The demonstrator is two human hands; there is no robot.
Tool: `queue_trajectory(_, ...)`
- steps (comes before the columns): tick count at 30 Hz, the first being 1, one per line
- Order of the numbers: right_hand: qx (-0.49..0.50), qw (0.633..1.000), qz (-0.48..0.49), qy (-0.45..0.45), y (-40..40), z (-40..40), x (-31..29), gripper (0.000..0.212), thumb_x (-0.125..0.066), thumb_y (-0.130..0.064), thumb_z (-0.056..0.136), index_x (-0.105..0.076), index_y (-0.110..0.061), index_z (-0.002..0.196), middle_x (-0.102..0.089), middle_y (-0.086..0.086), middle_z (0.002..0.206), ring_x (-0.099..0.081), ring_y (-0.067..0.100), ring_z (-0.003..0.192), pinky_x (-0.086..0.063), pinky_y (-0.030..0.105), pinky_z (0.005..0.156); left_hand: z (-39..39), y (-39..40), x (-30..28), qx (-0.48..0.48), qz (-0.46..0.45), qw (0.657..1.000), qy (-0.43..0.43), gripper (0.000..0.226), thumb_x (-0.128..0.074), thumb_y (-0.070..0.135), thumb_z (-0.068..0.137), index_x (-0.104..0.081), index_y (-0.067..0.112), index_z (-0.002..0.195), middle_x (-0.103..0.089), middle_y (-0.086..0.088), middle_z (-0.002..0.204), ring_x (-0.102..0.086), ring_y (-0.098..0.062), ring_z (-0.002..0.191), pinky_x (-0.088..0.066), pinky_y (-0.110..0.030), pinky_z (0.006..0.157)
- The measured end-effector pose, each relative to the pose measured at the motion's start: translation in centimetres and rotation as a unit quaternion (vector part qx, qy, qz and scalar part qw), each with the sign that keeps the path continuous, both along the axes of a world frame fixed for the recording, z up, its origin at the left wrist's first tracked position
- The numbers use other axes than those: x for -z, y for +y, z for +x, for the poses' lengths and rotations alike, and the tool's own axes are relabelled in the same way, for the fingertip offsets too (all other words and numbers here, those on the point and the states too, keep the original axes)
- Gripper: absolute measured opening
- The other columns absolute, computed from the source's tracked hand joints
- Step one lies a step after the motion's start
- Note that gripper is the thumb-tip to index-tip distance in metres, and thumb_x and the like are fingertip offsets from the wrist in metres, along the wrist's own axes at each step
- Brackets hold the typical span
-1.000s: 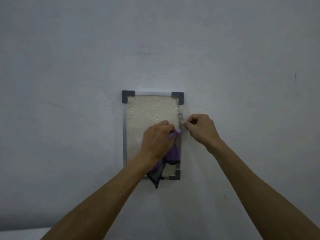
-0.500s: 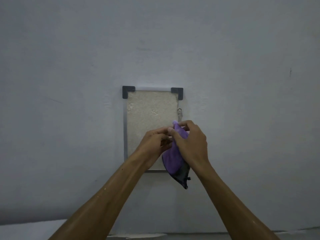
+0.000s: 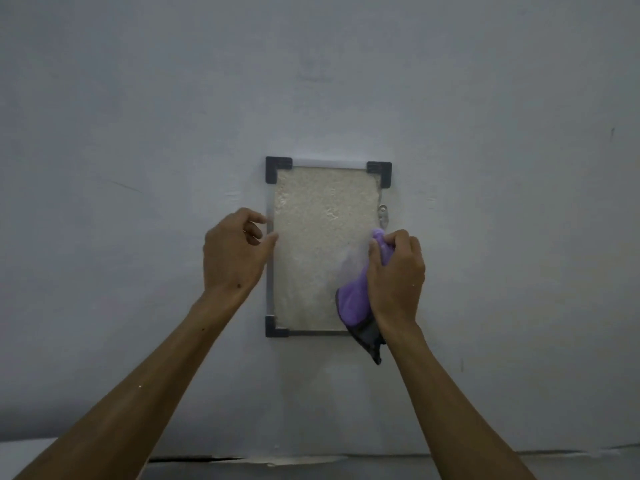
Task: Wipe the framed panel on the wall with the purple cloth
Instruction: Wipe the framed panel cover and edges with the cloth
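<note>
A framed panel (image 3: 325, 251) hangs on a pale grey wall (image 3: 138, 133): a tall rectangle with a rough, cream-coloured face, a thin metal rim and dark corner caps. A small metal clip (image 3: 383, 216) sits on the wall just beside the panel's right edge, above the middle. The right hand (image 3: 396, 275) lies over the panel's lower right part, its fingers curled round a bunched purple cloth (image 3: 355, 303); the cloth presses on the panel's face there, and its dark hem hangs past the panel's bottom right corner. The left hand (image 3: 232, 254) is at the panel's left edge, holding nothing, fingers loosely curled with the tips at or just touching the rim; whether it truly steadies the frame is hard to tell. The risks, as a judgement: a hard sideways stroke could swing the panel or knock it off its fixing if the left hand is not bracing it, the dangling hem could catch on a corner cap or the clip, and the rough face may snag the cloth
</note>
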State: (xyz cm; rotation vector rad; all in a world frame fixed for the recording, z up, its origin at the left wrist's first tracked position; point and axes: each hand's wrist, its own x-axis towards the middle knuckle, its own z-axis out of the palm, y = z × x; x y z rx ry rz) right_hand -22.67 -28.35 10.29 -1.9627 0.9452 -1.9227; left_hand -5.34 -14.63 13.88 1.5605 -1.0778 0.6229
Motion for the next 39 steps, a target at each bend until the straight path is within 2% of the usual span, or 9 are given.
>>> queue_trajectory(4,-0.024,1.0,-0.017,-0.001,2.0,2.9,0.4,0.01,-0.06,-0.018,0.099,-0.057,-0.01,0.093,-0.057,0.004,0.094,-0.053,0.013,0.078,-0.048,0.028,0.071,1.6,-0.3,0.9,0.021,0.051,0.998,0.017,0.023,-0.078,0.019,0.087,-0.069,0.01,0.106,-0.074,-0.007,0.097,-0.07,-0.016,0.081,-0.061,-0.029,0.078)
queue_trajectory(8,-0.091,0.991,-0.069,0.076,1.8,2.5,0.3,0.011,-0.065,-0.016,0.096,-0.06,-0.007,0.092,-0.059,0.005,0.092,-0.056,0.015,0.079,-0.047,0.025,0.072,2.2,-0.4,1.8,0.034,0.038,0.998,0.048,0.019,-0.08,0.018,0.085,-0.072,0.01,0.1,-0.075,-0.006,0.091,-0.072,-0.017,0.079,-0.064,-0.04,0.079)
queue_trajectory(11,-0.025,0.999,-0.041,0.002,0.2,0.9,0.2,0.011,-0.064,-0.019,0.097,-0.058,-0.011,0.092,-0.058,0.005,0.092,-0.049,0.008,0.078,-0.043,0.015,0.07,2.5,-0.2,1.7,0.046,0.04,0.996,0.063,0.021,-0.083,0.019,0.083,-0.074,0.011,0.099,-0.076,-0.004,0.089,-0.073,-0.015,0.078,-0.064,-0.039,0.078)
queue_trajectory(14,0.002,1.0,-0.012,-0.026,1.1,2.1,0.7,0.011,-0.061,-0.02,0.098,-0.058,-0.01,0.094,-0.058,0.005,0.095,-0.054,0.013,0.081,-0.046,0.023,0.072,2.9,-0.2,1.3,0.061,0.047,0.993,0.084,0.021,-0.084,0.018,0.081,-0.076,0.009,0.099,-0.076,-0.005,0.087,-0.074,-0.015,0.077,-0.064,-0.04,0.078)
queue_trajectory(18,-0.093,0.988,-0.065,0.101,3.1,4.8,0.8,0.01,-0.059,-0.02,0.1,-0.058,-0.011,0.096,-0.058,0.002,0.092,-0.053,0.01,0.078,-0.04,0.013,0.069,3.0,0.0,0.8,0.071,0.059,0.992,0.084,0.022,-0.084,0.016,0.081,-0.077,0.007,0.101,-0.077,-0.008,0.086,-0.074,-0.016,0.075,-0.064,-0.038,0.078)
queue_trajectory(24,0.019,0.995,0.029,-0.095,1.6,2.7,0.6,0.011,-0.063,-0.016,0.096,-0.055,-0.01,0.093,-0.057,0.005,0.094,-0.045,0.006,0.077,-0.041,0.012,0.071,3.2,0.2,0.4,0.089,0.069,0.988,0.107,0.021,-0.085,0.013,0.08,-0.078,0.005,0.098,-0.077,-0.008,0.082,-0.075,-0.015,0.071,-0.065,-0.034,0.075)
queue_trajectory(30,-0.118,0.99,-0.04,0.071,3.7,5.9,0.1,0.012,-0.061,-0.021,0.098,-0.056,-0.012,0.093,-0.055,0.0,0.09,-0.049,0.005,0.074,-0.041,0.01,0.066,3.5,0.1,-0.3,0.095,0.092,0.984,0.121,0.019,-0.086,0.013,0.078,-0.078,0.007,0.094,-0.077,-0.008,0.077,-0.075,-0.012,0.065,-0.063,-0.023,0.065)
queue_trajectory(35,0.007,0.996,0.004,-0.092,1.7,3.4,0.5,0.011,-0.063,-0.018,0.096,-0.055,-0.011,0.093,-0.057,0.004,0.093,-0.052,0.012,0.081,-0.041,0.017,0.07,3.6,0.1,-0.4,0.095,0.099,0.982,0.129,0.019,-0.086,0.014,0.078,-0.078,0.008,0.094,-0.076,-0.006,0.077,-0.075,-0.011,0.065,-0.061,-0.017,0.062)
queue_trajectory(39,-0.067,0.997,-0.018,0.017,3.1,5.4,0.4,0.009,-0.061,-0.019,0.098,-0.057,-0.011,0.095,-0.057,0.003,0.093,-0.053,0.011,0.078,-0.044,0.019,0.069,3.6,-0.1,-0.8,0.092,0.116,0.98,0.134,0.017,-0.086,0.012,0.077,-0.078,0.006,0.092,-0.076,-0.009,0.077,-0.075,-0.013,0.065,-0.061,-0.019,0.063)
